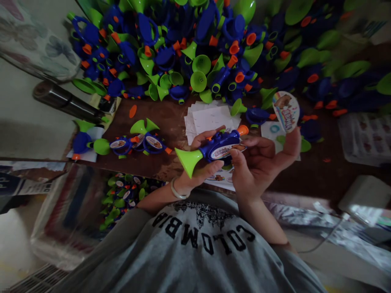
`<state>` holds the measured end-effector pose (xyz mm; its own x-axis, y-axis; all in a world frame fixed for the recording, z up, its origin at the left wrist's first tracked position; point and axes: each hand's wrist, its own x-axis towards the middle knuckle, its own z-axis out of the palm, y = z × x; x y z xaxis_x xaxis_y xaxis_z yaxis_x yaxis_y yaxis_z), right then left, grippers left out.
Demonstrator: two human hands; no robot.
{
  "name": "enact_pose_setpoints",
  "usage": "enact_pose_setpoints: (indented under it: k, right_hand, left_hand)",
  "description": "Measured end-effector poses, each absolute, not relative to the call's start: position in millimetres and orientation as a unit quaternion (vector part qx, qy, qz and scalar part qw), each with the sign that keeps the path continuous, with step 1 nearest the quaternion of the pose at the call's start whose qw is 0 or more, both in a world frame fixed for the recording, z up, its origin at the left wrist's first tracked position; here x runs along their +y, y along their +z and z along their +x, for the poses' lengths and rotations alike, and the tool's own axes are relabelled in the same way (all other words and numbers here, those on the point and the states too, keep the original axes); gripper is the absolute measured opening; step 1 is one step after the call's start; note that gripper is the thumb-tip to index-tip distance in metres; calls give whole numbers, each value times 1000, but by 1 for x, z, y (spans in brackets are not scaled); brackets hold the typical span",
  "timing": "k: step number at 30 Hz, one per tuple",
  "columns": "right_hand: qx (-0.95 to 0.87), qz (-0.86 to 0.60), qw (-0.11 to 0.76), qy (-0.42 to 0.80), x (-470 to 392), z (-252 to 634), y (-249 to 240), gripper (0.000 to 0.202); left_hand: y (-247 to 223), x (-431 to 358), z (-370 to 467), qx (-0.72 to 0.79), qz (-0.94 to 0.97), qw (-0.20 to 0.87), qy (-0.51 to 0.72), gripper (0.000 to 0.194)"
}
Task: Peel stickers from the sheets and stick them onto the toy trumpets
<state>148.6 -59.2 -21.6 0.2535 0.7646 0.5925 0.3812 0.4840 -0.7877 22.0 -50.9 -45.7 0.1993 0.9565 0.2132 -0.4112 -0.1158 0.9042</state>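
A blue toy trumpet with a green bell and an orange mouthpiece lies across my left hand, whose thumb and fingers grip it. On its side is an oval sticker with a printed picture. The thumb and a finger of my right hand press on the right part of this sticker. A second oval sticker clings to the raised fingertip of my right hand. Below the hands a sheet with printed stickers is partly hidden.
Many blue and green toy trumpets are heaped along the back. White papers lie mid-table. Stickered trumpets sit at the left, near a dark flask. A box of trumpets stands below the table edge.
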Motion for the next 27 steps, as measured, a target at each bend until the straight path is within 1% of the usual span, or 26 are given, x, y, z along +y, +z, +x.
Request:
enact_pose_setpoints:
  k: [3,6,8,14,21,24,27]
  right_hand:
    - [-551,-484,667,132,-58,146,-17,79]
    - [-542,-467,685,139,-58,144,-16,79]
    - [-534,-465,691,145,-58,144,-15,80]
    - [-499,-412,739,184,-55,142,-17,86]
    - [-514,-413,732,171,-54,141,-19,86]
    - [-533,-415,724,139,-54,144,-20,82]
    - [-540,-434,714,105,-52,149,-18,80]
  left_hand:
    - [-46,-50,23,281,480,606,568,73]
    - [-47,-50,25,256,479,614,573,68]
    - [-49,-49,25,242,478,615,579,64]
    - [-61,-46,26,216,482,597,604,65]
    - [-56,-44,29,214,478,592,613,54]
    - [-49,-46,29,211,490,575,620,48]
    - [-46,-47,28,226,509,554,619,47]
